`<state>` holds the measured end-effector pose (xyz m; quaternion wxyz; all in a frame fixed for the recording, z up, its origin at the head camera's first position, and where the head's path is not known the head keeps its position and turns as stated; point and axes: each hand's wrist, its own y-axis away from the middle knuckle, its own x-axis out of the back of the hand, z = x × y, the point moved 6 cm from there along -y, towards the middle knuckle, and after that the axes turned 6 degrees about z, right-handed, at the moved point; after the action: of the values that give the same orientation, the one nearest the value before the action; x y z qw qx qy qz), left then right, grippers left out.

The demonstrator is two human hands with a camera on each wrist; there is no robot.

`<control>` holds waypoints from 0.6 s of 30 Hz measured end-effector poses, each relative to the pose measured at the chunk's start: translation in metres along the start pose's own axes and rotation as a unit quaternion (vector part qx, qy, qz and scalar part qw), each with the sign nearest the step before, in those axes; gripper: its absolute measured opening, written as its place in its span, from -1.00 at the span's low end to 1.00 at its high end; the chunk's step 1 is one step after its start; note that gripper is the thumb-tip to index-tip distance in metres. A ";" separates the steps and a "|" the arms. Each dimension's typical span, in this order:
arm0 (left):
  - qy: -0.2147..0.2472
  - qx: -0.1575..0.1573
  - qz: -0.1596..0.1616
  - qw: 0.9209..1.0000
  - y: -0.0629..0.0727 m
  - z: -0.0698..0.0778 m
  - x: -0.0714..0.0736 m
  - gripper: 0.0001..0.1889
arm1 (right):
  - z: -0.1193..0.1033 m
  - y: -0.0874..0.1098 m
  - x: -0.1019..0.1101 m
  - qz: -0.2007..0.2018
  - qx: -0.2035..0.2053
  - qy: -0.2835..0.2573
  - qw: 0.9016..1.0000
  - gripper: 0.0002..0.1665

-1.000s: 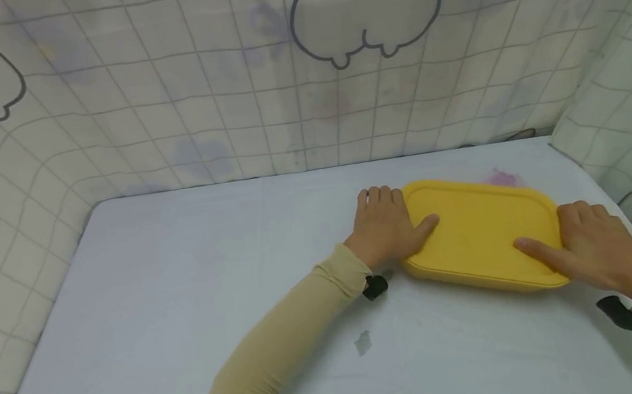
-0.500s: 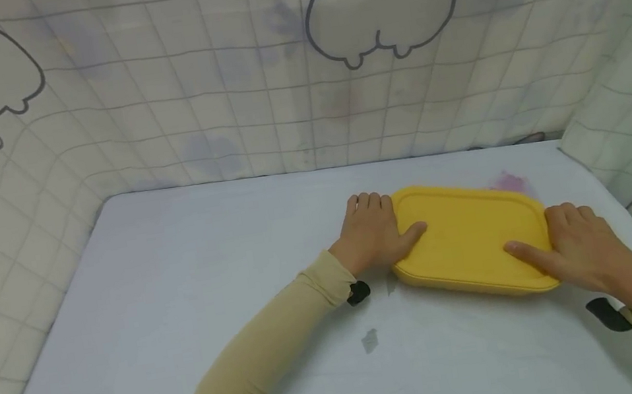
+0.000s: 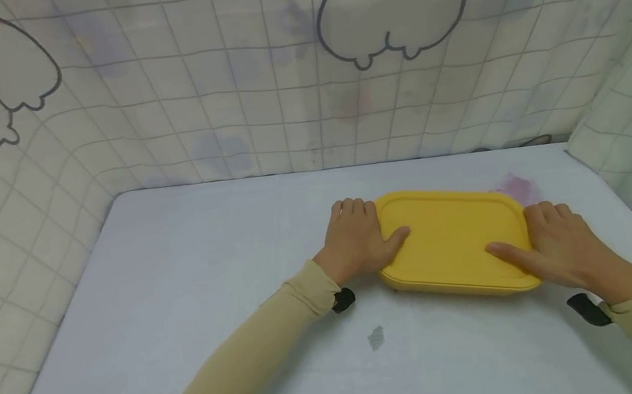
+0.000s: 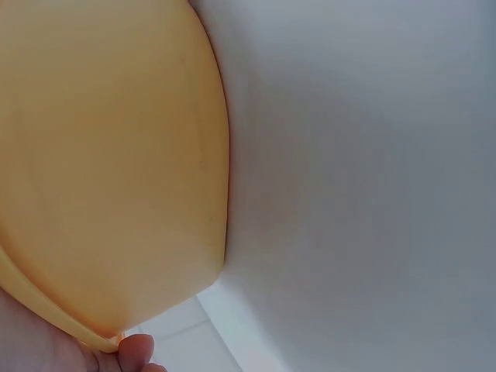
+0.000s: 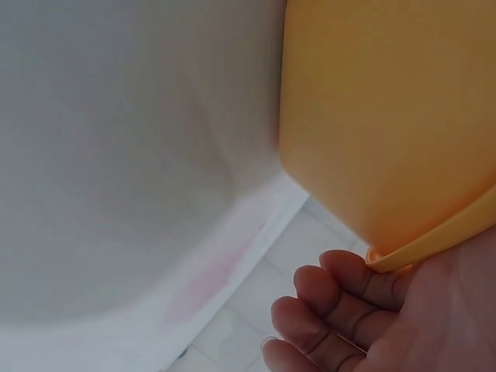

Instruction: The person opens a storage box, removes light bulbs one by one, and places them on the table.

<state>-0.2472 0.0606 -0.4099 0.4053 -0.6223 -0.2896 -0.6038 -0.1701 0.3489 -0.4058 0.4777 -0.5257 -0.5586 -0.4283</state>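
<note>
Yellow container (image 3: 448, 245), oblong, round-cornered, flat top, jutting rim

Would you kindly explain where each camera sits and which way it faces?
Head: on the person's head, facing forward and down at the yellow container; left hand, right hand and sleeves show.
Left wrist: on that wrist, facing the container's wall; left fingers show.
Right wrist: on that wrist, facing the container; right fingers and palm show.
Head and right wrist share the pinkish stain.
</note>
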 end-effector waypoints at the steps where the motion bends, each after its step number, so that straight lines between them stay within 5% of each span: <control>1: 0.002 0.002 0.002 1.000 0.002 -0.003 0.000 -0.20 | -0.003 -0.001 -0.001 0.000 0.002 0.000 1.000 0.09; 18: 0.023 0.036 -0.006 0.999 0.040 -0.055 0.012 -0.19 | -0.062 -0.017 -0.006 0.005 0.040 -0.008 0.999 0.04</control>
<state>-0.2399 -0.0080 -0.4074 0.4305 -0.5916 -0.3058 -0.6092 -0.1824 0.2853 -0.3998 0.4960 -0.5123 -0.5762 -0.3995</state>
